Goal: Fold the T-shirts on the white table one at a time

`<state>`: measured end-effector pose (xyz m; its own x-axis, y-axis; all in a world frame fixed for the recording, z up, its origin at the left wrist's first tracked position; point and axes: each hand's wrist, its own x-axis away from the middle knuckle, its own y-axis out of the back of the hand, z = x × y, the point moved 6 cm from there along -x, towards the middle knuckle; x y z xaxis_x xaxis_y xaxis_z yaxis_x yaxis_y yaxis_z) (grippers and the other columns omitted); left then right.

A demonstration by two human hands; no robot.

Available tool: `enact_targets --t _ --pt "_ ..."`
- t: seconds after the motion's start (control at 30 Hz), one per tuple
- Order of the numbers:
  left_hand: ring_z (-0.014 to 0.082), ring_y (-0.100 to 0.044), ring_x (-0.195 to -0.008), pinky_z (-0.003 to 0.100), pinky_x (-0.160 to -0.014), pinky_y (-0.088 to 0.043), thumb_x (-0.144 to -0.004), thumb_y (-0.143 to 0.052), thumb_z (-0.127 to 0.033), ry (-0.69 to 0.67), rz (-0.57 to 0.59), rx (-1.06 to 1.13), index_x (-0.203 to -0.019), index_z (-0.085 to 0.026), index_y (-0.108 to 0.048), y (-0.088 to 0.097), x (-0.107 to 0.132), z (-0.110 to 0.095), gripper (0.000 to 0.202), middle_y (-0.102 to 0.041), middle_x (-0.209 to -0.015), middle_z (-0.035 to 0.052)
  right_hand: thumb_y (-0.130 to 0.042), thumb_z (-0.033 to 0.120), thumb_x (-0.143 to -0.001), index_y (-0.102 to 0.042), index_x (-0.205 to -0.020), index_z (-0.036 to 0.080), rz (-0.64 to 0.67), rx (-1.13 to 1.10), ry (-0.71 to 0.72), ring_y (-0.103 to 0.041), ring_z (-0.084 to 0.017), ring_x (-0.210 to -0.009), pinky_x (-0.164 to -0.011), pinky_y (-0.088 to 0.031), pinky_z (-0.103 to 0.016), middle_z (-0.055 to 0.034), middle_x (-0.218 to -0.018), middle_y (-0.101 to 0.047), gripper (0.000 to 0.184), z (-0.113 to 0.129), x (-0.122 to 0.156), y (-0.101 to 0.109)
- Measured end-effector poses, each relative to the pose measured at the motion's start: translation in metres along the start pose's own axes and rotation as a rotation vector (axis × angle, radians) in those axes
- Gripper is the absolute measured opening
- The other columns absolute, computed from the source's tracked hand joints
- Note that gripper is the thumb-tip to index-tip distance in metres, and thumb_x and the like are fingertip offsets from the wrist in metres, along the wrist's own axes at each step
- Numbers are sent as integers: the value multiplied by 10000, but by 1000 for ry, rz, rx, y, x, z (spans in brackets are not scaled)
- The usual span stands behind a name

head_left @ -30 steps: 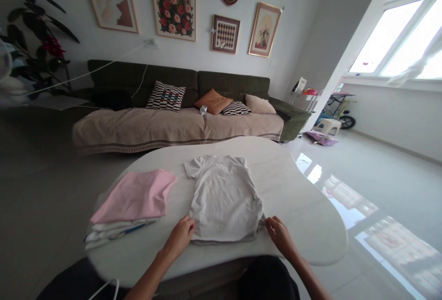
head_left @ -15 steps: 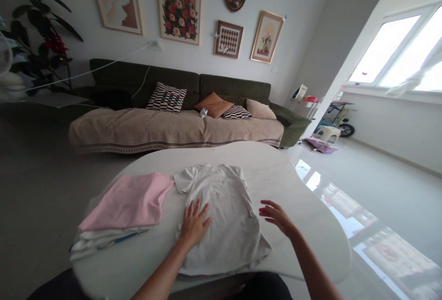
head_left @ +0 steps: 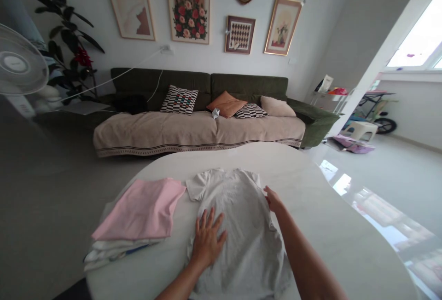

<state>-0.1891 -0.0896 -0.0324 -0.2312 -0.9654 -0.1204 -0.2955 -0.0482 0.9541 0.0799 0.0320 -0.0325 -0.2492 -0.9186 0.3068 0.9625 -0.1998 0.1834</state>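
Note:
A light grey T-shirt (head_left: 238, 217) lies spread out on the white table, its collar end away from me and its left sleeve laid outward. Flat on the left side of its body rests my left hand (head_left: 209, 235), open with the fingers spread. My right hand (head_left: 273, 200) is at the shirt's right edge, just below the sleeve; its fingers are bent together on the fabric there and partly hidden. Left of the shirt is a stack of folded clothes, with a pink garment (head_left: 141, 208) on top and white ones (head_left: 113, 250) beneath.
The table (head_left: 328, 226) has a rounded edge. Beyond it stands a green sofa (head_left: 248, 86) with a beige cover and several cushions. A white fan (head_left: 20, 63) is at the far left, with a cord running to the wall. A white stool (head_left: 361, 129) stands at the far right.
My right hand has moved from beside the shirt up to its right edge, and its fingers have drawn together. My left hand stays flat on the shirt. The view has shifted right-to-left, showing the fan.

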Motion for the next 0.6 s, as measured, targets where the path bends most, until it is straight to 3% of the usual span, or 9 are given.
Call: enact_targets --t 0.17,0.23,0.3,0.4,0.43,0.5,0.57,0.6 --pt "281 -90 -1322 502 -1044 -94 -837 -302 -531 -8 -4 -19 -1337 -357 -262 -1 0 0 531 -162 -1451 -19 -466 378 -731 -629 -743 141 -150 240 219 -578 -212 -731 -638 -421 -285 -54 -656 -622 288 37 0 -19" --pt "279 -88 -1323 497 -1045 -92 -837 -301 -529 -7 -3 -29 -1339 -353 -259 -2 -1 0 534 -151 -1453 -18 -495 309 -707 -644 -848 173 -162 315 341 -567 -223 -864 -758 -409 -293 -59 -794 -651 246 50 10 -24" --pt "276 -88 -1323 494 -1045 -92 -836 -303 -528 -5 -2 -32 -1341 -357 -250 -3 -1 0 535 -146 -1454 -20 -488 261 -711 -611 -1003 204 -160 365 440 -525 -222 -993 -865 -371 -308 -66 -969 -636 323 57 23 -23" --pt "271 -99 -1322 489 -1046 -97 -836 -300 -534 -5 -4 -26 -1336 -376 -248 -3 -1 1 527 -157 -1452 -27 -430 209 -741 -437 -1241 212 -261 465 551 -367 -234 -1194 -937 -330 -346 -84 -1298 -434 500 57 39 -7" --pt "272 -102 -1322 488 -1046 -99 -836 -298 -536 -5 -6 -23 -1335 -376 -251 -2 -1 1 527 -163 -1451 -26 -421 195 -742 -342 -1307 200 -339 517 535 -334 -251 -1220 -924 -345 -364 -103 -1370 -330 570 54 40 2" --pt "273 -106 -1321 486 -1046 -105 -836 -295 -539 -9 -15 -16 -1335 -372 -254 -2 -1 1 528 -174 -1449 -25 -434 192 -738 -142 -1379 147 -479 618 365 -369 -293 -1196 -858 -391 -388 -186 -1403 -217 706 41 35 20" --pt "272 -108 -1320 485 -1046 -109 -837 -294 -540 -12 -30 -9 -1335 -373 -254 -1 0 1 527 -181 -1447 -28 -471 233 -742 -66 -1375 56 -509 655 133 -464 -309 -1106 -800 -419 -383 -274 -1311 -323 772 22 25 34" --pt "270 -110 -1320 483 -1046 -110 -838 -294 -537 -13 -38 -7 -1334 -374 -256 -1 0 2 523 -183 -1446 -32 -481 263 -754 -110 -1356 12 -488 656 55 -498 -304 -1062 -789 -425 -377 -285 -1232 -409 751 14 19 37"
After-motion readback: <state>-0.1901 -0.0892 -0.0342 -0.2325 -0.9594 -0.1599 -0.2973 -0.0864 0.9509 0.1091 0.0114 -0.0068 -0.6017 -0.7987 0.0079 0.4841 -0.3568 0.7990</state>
